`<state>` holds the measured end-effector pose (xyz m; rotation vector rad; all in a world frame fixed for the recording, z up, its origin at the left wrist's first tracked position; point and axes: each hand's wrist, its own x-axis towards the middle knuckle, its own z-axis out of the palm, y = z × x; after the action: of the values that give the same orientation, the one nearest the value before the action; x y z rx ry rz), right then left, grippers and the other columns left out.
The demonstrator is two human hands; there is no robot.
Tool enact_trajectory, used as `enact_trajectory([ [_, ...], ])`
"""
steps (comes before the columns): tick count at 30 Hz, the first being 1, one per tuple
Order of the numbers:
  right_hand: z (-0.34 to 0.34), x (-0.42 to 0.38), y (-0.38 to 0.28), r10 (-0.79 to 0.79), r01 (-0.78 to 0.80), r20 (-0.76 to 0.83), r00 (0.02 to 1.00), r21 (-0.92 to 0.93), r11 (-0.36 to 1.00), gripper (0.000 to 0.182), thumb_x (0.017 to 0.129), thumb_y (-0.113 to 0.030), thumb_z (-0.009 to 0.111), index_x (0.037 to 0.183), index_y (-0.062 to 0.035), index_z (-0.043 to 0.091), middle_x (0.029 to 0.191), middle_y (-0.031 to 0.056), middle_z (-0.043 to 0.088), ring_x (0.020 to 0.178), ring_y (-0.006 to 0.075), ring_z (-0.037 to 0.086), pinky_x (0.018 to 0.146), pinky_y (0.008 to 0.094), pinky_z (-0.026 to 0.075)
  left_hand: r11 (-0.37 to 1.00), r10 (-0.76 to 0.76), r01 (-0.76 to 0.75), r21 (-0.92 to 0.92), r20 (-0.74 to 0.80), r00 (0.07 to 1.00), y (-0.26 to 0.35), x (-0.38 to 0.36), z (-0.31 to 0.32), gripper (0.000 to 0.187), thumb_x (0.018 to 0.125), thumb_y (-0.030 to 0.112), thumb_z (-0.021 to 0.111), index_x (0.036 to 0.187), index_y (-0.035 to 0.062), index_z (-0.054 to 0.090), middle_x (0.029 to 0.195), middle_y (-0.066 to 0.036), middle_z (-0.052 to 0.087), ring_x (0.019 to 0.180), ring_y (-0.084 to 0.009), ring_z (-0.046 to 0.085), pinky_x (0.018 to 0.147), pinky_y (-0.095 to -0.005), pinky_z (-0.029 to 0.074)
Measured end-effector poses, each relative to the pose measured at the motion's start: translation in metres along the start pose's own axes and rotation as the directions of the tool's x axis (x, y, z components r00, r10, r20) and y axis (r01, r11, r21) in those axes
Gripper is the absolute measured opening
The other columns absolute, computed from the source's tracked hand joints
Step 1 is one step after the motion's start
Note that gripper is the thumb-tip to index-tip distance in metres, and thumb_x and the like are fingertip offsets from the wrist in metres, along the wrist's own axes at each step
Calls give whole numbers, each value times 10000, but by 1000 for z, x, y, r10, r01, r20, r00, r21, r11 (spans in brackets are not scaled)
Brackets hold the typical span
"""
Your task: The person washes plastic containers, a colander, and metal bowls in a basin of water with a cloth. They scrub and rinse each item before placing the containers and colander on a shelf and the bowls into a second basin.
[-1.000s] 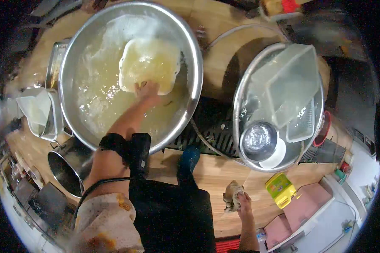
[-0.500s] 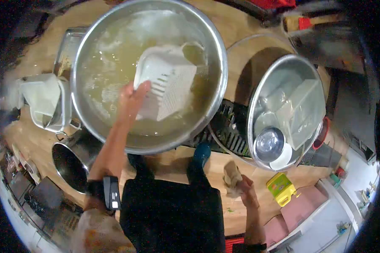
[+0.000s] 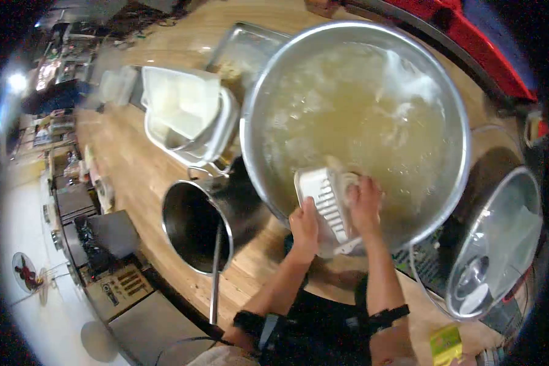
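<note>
Head view: white slotted basket (image 3: 324, 204) is sitting tilted above cloudy water (image 3: 360, 116), near steel basin (image 3: 246, 131)'s 7 o'clock rim. Left hand (image 3: 305, 230) is gripping basket's 8 o'clock edge; right hand (image 3: 365, 202) is holding pale cloth (image 3: 349, 178) at 2 o'clock. Steel pot (image 3: 243, 198) is standing at basin's 8 o'clock.

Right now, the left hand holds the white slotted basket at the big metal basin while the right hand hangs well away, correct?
Not quite: the head view shows the right hand right up at the white slotted basket, holding a beige cloth. The left hand does hold the basket at the big metal basin.
</note>
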<state>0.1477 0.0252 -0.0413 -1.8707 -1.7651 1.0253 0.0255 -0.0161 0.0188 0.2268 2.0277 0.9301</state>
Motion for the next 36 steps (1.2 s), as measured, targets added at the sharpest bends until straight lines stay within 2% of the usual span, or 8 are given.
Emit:
enact_trajectory([
  [5, 41, -25, 106, 229, -134, 327, 917, -289, 948, 497, 855, -265, 450, 1276, -16, 361, 1183, 235, 476, 1041, 415, 457, 845, 495, 391, 964, -143, 128, -233, -50, 988, -16, 33, -62, 404, 859, 369, 524, 835, -28, 592, 693, -11, 535, 635, -97, 452, 552, -276, 377],
  [13, -5, -50, 20, 619, -576, 146, 771, 574, 582, 435, 818, -205, 529, 1175, 37, 479, 1118, 146, 535, 1011, 220, 505, 876, 327, 386, 920, -254, 197, -340, -132, 958, -47, 50, -69, 433, 853, 366, 523, 792, -55, 601, 706, -63, 564, 659, -136, 473, 612, -315, 418],
  [15, -19, -44, -42, 291, -331, 183, 939, 708, 624, 362, 844, -222, 546, 1128, -3, 502, 1073, 84, 551, 978, 177, 520, 846, 316, 420, 984, 169, -178, -18, -228, 959, -73, 65, -67, 385, 879, 309, 515, 682, -17, 571, 630, -11, 516, 600, -108, 431, 529, -321, 389],
  [16, -7, -39, -50, 255, -459, 385, 887, 672, 581, 362, 846, -231, 542, 1142, -28, 487, 1118, 114, 527, 1084, 231, 463, 930, 367, 354, 976, -94, 71, -206, -107, 990, -34, 48, -67, 380, 879, 298, 522, 666, -13, 565, 614, -10, 515, 582, -94, 419, 517, -301, 379],
  [19, 27, -11, -97, -354, 336, 183, 917, 126, 934, 401, 781, -228, 548, 1132, -49, 471, 1208, 212, 405, 1112, 378, 378, 945, 465, 294, 986, 37, -40, -161, -24, 999, -67, 58, -67, 380, 877, 327, 523, 710, -8, 589, 626, -14, 533, 563, -102, 436, 507, -274, 378],
  [21, 48, 25, -81, -254, 237, 321, 913, 90, 967, 397, 776, -310, 553, 1080, -61, 495, 1154, 203, 462, 1063, 397, 421, 904, 470, 342, 977, -174, 172, -124, -2, 985, -23, 36, -67, 358, 890, 327, 499, 889, -19, 593, 798, -32, 586, 662, -97, 518, 573, -262, 428],
  [30, 29, -51, 58, 322, -111, 317, 892, -538, 835, 396, 795, -387, 513, 878, -8, 593, 914, 199, 593, 862, 350, 569, 757, 446, 455, 924, 370, -358, -134, 77, 926, 53, 62, -78, 322, 911, 303, 474, 975, 2, 567, 879, -36, 563, 807, -107, 505, 736, -268, 432],
  [36, -11, -70, 64, 270, -278, 209, 940, 11, 961, 290, 757, -268, 547, 934, -42, 592, 973, 205, 564, 893, 351, 548, 744, 455, 444, 641, 606, -696, 324, 343, 717, 11, 60, 7, 274, 900, 244, 479, 920, -23, 539, 752, -97, 563, 642, -144, 507, 583, -302, 432],
])
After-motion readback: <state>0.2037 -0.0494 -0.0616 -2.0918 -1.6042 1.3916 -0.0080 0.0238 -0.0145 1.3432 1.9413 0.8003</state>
